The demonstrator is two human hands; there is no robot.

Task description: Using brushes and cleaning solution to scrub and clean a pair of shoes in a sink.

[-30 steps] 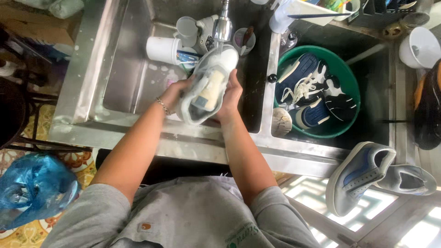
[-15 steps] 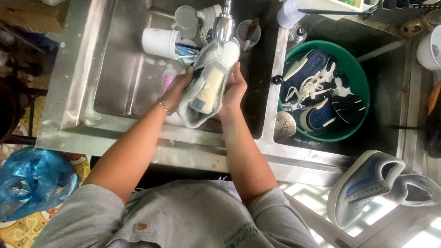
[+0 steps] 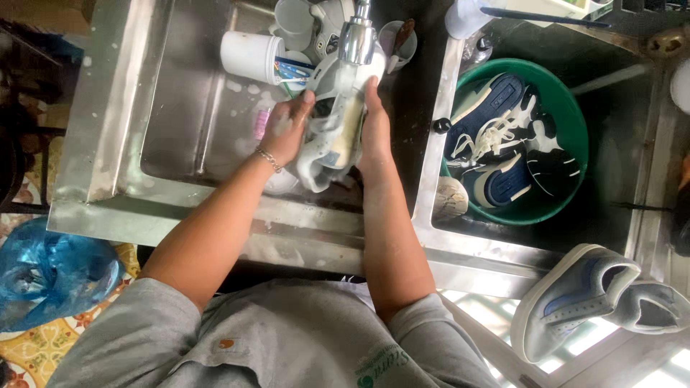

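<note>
Head view shows the pale sneaker (image 3: 332, 133) I hold under the faucet (image 3: 357, 39), over the far right part of the steel sink (image 3: 115, 108). I grip it between both palms: my left hand (image 3: 286, 129) wraps one side, my right hand (image 3: 374, 129) presses flat along the other. Wet and soapy, it looks slippery and soft, so the firmer sole edges seem the safest hold. White cups (image 3: 248, 56) lie at the sink's far edge, and a green basin (image 3: 575, 144) of shoes sits beyond the right edge.

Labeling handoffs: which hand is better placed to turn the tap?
Right, probably. The right hand has fingers reaching up just below the tap; the left hand sits lower, cradling the white shoe.
</note>
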